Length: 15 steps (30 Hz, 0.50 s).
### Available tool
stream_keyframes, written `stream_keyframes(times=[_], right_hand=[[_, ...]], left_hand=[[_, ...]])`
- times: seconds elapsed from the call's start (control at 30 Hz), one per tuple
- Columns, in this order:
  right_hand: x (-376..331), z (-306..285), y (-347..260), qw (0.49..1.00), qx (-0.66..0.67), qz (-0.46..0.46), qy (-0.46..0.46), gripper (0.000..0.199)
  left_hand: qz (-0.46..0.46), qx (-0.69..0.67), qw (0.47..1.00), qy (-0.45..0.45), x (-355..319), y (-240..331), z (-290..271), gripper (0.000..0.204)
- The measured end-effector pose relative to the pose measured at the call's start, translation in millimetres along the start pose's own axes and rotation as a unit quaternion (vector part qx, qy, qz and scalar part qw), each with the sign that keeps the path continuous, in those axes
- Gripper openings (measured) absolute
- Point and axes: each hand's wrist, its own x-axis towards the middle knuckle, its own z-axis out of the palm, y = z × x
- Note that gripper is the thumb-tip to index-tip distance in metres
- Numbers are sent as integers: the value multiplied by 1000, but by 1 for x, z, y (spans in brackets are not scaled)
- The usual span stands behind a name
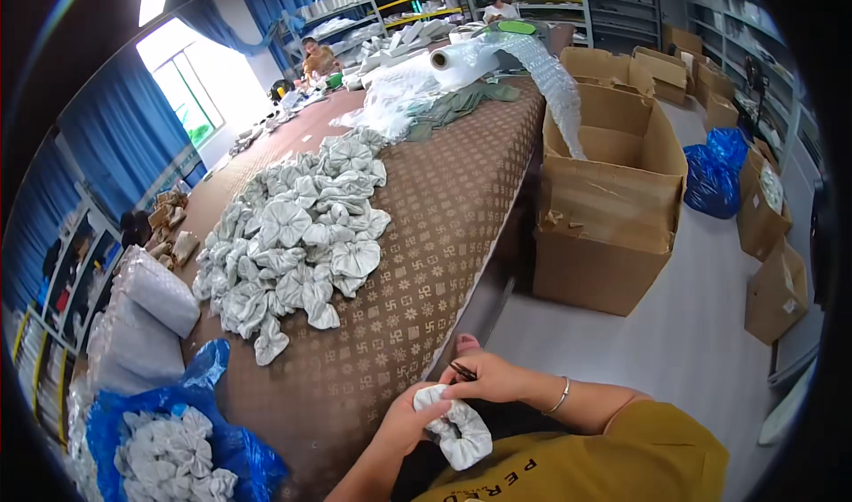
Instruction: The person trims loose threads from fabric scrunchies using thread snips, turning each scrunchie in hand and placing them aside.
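Observation:
A pale grey-white fabric scrunchie (466,444) hangs at the table's near edge, in front of my body. My left hand (406,420) is closed on its upper rim, thumb on top. Beside it, my right hand (493,378) grips a small dark pointed tool (462,371), tweezers or thread snips; I cannot tell which. The fingers of the right hand also rest close against the scrunchie. Many similar scrunchies lie in a loose pile (288,227) on the brown patterned table (426,276). More of them (169,458) fill an open blue plastic bag (253,456) at the lower left.
Clear-wrapped packs (155,298) stand along the left. Farther up the table lie a bubble wrap roll (461,63) and grey-green cloth (461,107). A large open cardboard box (603,271) stands on the floor at right. Two people (318,58) sit at the far end.

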Motion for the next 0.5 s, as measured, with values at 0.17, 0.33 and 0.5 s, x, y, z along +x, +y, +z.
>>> stream_keyframes(times=[0.17,0.33,0.5], right_hand=[[27,-5,-22,996,36,9,78,25],[43,2,-25,993,54,3,101,24],[50,9,-23,990,-40,-23,130,18]], left_hand=[[28,21,999,21,18,35,-8,21],[29,-6,999,15,23,41,-19,22],[17,-45,999,17,29,25,-37,22]])
